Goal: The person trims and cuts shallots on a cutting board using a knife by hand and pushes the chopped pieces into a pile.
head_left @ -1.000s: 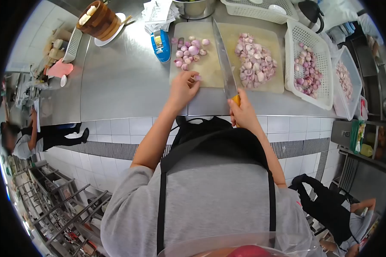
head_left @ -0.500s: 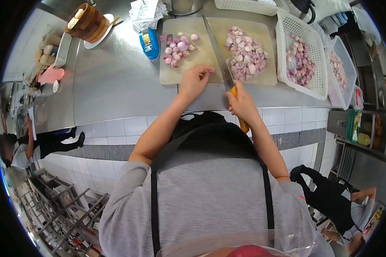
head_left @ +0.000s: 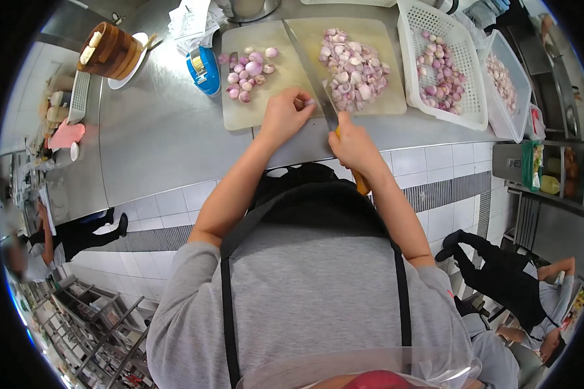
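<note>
My left hand (head_left: 287,117) is over the near edge of the cutting board (head_left: 240,118), thumb and fingertips closed on a small shallot (head_left: 310,102). My right hand (head_left: 355,146) grips the yellow handle of a long knife (head_left: 310,70). Its blade lies slanted across the board, tip pointing away from me, just right of my left hand. Whole peeled shallots (head_left: 253,67) sit in a loose group on the left of the board. To the right of the blade is a larger heap of cut shallots (head_left: 357,72).
A white perforated basket (head_left: 411,68) of shallots stands right of the board, beside a plastic tub (head_left: 493,97) of paler pieces. On the left are a blue tape dispenser (head_left: 204,72), paper slips (head_left: 191,24) and a wooden steamer (head_left: 113,53) on a plate. Other people stand on both sides.
The whole view has shifted, so the board and counter appear farther left and slightly higher. My hands keep about the same places over the board, still holding the shallot and the knife.
</note>
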Motion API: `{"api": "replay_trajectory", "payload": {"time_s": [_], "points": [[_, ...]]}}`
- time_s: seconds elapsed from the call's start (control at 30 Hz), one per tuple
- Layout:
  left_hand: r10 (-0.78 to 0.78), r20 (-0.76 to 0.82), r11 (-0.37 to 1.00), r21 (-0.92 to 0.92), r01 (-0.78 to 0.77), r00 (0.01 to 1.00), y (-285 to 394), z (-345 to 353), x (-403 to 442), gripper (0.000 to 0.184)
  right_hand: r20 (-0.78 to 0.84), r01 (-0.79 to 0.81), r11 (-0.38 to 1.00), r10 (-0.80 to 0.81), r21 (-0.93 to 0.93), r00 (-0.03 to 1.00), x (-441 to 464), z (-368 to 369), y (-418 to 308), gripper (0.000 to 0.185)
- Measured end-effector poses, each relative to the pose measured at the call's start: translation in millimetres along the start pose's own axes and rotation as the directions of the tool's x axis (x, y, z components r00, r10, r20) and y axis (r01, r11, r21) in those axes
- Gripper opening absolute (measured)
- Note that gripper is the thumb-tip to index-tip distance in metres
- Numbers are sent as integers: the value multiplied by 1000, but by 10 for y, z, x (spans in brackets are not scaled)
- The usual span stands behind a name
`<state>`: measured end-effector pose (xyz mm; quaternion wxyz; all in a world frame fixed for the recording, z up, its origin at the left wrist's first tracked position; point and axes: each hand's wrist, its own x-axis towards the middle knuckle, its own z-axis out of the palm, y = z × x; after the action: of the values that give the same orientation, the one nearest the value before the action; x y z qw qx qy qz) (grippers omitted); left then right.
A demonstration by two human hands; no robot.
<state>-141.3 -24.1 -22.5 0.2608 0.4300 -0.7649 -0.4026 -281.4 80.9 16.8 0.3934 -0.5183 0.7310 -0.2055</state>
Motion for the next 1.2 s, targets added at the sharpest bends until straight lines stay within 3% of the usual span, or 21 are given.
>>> {"api": "replay_trajectory", "payload": {"time_s": [0.1,0.17,0.2,0.27,0.4,0.57,0.7,0.9,0.97,1.1,1.2], "points": [[-84,53,996,-26,86,995,46,11,-28,17,-3,11,1000,-11,3,1000,-1,2,10,30],[126,-149,969,-195,-154,981,-64,98,-96,14,-35,49,998,-50,-34,998,-46,-10,-21,30],[126,-140,970,-192,-152,982,-80,107,-114,14,-64,86,993,-91,-78,994,-65,-9,-37,30],[188,-104,982,-2,-189,977,-113,143,-157,17,-64,70,991,-77,-112,995,-69,44,-57,29],[222,-151,970,-68,-234,963,41,160,-158,18,-69,85,975,-102,-205,992,-43,140,-44,30],[133,-34,982,143,-127,991,110,77,-78,19,-77,92,984,-104,-150,992,-25,102,-11,29],[144,-57,982,132,-135,988,58,3,-79,23,-72,105,981,-118,-163,990,-30,57,-10,28],[186,-122,982,-2,-187,975,-31,22,-182,19,-60,66,989,-74,-131,995,-38,55,-35,28],[122,-131,987,-87,-134,984,-28,106,-175,14,-58,72,986,-82,-151,995,-47,21,-61,28],[107,-170,989,-86,-123,979,26,231,-184,8,3,36,989,-36,-142,999,-7,-134,-104,28],[113,-202,971,-183,-151,973,6,241,-173,8,26,17,983,-12,-181,1000,-16,-195,-205,27]]}}
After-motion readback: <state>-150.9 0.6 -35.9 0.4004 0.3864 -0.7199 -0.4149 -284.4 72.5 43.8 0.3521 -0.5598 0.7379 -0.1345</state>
